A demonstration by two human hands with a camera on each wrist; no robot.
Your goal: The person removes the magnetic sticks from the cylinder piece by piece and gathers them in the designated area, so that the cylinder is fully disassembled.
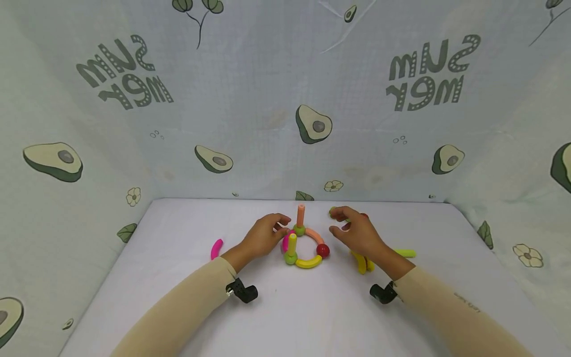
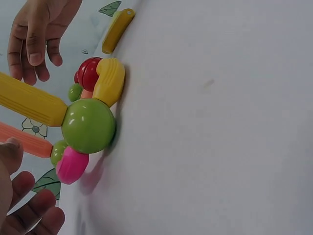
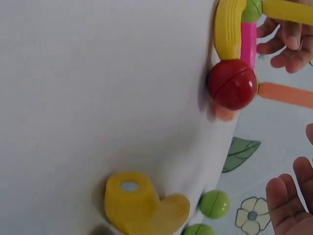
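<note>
A ring of toy building pieces lies on the white table, made of curved sticks and balls. It has a yellow curved stick (image 1: 309, 263), a red ball (image 1: 323, 251), an orange curved stick (image 1: 314, 235) and a pink curved stick (image 2: 73, 165). Two straight sticks stand upright on its green balls: a yellow one (image 1: 292, 243) in front and an orange one (image 1: 301, 216) behind. My left hand (image 1: 264, 235) is at the ring's left side, fingers loosely bent and holding nothing. To the right, apart from the ring, my right hand (image 1: 359, 232) hovers with relaxed fingers, also holding nothing.
Loose yellow pieces (image 3: 131, 203) lie below the right hand, with green balls (image 3: 214, 204) near them. A yellow-green stick (image 1: 405, 253) rests by the right forearm. Left of the left hand is a loose pink curved stick (image 1: 216, 249). A printed cloth (image 1: 267, 99) hangs behind the table.
</note>
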